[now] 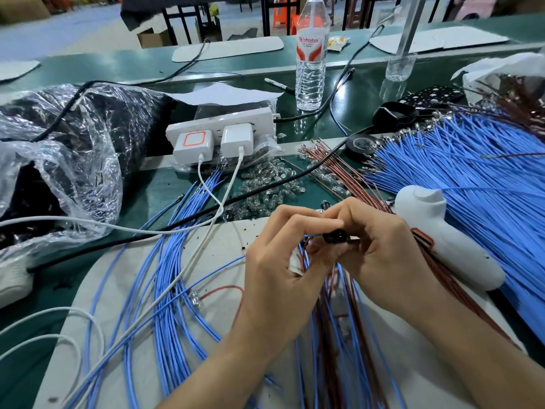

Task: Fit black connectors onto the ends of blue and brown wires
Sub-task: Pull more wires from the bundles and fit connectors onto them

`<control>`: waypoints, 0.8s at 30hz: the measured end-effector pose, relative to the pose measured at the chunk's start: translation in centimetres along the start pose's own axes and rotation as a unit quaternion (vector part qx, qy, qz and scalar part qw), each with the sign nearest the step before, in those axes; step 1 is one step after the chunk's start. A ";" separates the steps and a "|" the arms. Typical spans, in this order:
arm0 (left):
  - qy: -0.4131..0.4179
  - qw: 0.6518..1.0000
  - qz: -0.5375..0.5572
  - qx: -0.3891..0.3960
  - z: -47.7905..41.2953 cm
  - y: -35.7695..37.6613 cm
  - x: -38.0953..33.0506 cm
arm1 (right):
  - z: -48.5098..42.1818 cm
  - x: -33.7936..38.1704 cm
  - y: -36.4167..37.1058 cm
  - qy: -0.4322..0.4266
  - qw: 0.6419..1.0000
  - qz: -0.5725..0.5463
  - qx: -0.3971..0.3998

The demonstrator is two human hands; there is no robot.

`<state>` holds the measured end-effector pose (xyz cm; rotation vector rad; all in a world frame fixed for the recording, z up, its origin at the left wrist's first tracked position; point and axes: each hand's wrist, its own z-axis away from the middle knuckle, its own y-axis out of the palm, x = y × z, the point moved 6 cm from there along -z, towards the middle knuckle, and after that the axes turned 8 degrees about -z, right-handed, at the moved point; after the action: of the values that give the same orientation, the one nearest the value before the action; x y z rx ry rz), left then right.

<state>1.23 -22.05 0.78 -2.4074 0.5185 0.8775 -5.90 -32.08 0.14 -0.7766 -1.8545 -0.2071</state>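
Note:
A small black connector (336,236) sits between my two hands at the centre of the view. My left hand (283,261) pinches it from the left, fingers curled over it. My right hand (380,255) grips it from the right with curled fingers. Blue and brown wires (330,296) hang down from the hands toward me; where their ends meet the connector is hidden by my fingers. A big fan of loose blue wires (477,184) lies at the right, and another loose bunch of blue wires (165,290) lies at the left.
A white glue gun (442,237) lies just right of my hands. Clear small bulbs (271,187) are heaped beyond them. A power strip with chargers (218,137), a water bottle (311,54), a plastic bag of black parts (67,149) and white cables (188,261) crowd the green bench.

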 end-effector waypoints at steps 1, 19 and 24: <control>-0.001 1.000 0.000 0.000 0.0 0.0 0.0 | 0.0 -0.1 0.0 0.004 1.000 -0.002 0.002; -0.003 0.999 0.017 0.027 -0.2 0.3 0.4 | -0.1 0.1 -0.1 0.003 1.000 -0.015 0.002; 0.006 0.999 0.036 0.033 -0.3 0.3 0.2 | -0.1 0.4 -0.1 -0.016 0.999 -0.034 -0.013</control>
<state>1.37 -22.53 0.71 -2.3492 0.6317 0.8635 -5.97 -32.01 0.55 -0.7395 -1.9135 -0.2622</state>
